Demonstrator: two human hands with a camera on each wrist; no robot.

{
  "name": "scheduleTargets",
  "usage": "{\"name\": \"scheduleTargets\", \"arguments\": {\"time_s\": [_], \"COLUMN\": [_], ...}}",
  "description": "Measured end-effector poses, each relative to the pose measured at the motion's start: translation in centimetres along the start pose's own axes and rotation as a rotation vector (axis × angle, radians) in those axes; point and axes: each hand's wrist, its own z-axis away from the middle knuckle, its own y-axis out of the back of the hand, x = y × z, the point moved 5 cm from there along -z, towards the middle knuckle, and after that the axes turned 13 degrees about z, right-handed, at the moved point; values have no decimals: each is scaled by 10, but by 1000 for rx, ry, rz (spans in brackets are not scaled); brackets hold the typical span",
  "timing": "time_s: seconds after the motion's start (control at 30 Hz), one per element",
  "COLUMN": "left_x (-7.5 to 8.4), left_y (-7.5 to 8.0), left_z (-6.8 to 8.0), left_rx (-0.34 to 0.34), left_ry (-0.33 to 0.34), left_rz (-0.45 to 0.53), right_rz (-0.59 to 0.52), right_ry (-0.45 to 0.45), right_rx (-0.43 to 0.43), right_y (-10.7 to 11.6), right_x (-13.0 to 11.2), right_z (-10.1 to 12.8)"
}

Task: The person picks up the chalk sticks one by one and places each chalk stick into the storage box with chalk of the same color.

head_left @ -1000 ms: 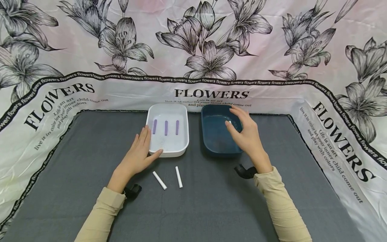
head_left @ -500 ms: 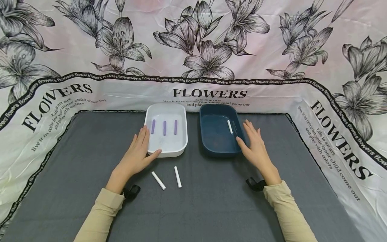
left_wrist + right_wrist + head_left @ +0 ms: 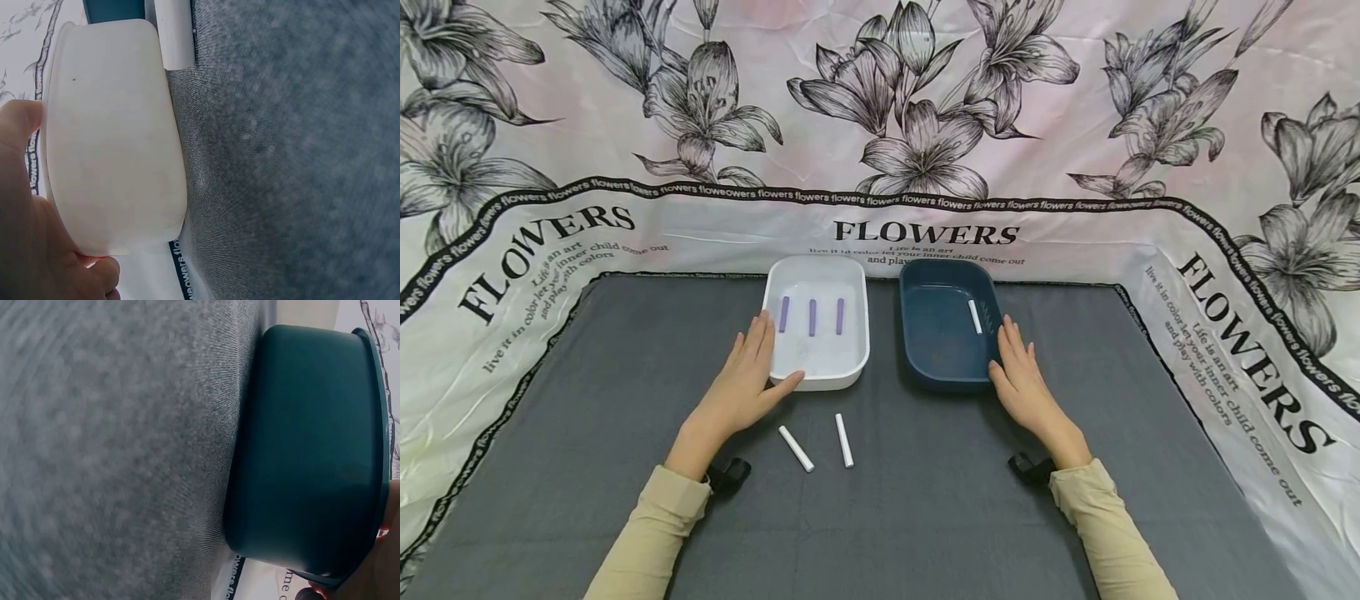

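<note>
The left hand (image 3: pixel 741 387) is laid against the left side of the white tray (image 3: pixel 817 372), with straight fingers (image 3: pixel 758 337) held together along its outer wall and the thumb set against its near corner; nothing is pinched. The white tray is placed on the grey worktop (image 3: pixel 587 375) near the middle of the far edge, and three purple chalk sticks (image 3: pixel 811 316) are seen lying side by side inside it. In the left wrist view the tray's outer wall (image 3: pixel 112 137) is seen resting against the palm.

The right hand (image 3: pixel 1022 387) is laid against the right side of the dark blue tray (image 3: pixel 936 371), its fingers (image 3: pixel 1009 337) straight and close together along the outer wall, the thumb touching the near right corner. This tray is set just beside the white one, also by the far edge, and one white chalk stick (image 3: pixel 974 317) is seen inside it near the right wall.

Two more white chalk sticks (image 3: pixel 820 443) are left on the worktop just in front of the white tray, near each other but apart, between the two forearms
</note>
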Motion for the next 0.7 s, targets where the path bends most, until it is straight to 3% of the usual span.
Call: {"name": "scheduleTargets", "arguments": {"time_s": [0.37,0.7], "left_x": [2,14], "left_y": [-1,4], "left_z": [0,1], "left_rx": [-6,10], "left_ry": [10,-33], "left_rz": [-5,-51], "right_rz": [-28,-51], "right_ry": [-1,9], "right_rx": [8,21], "right_y": [-4,-5], "right_x": [2,0], "right_z": [0,0]}}
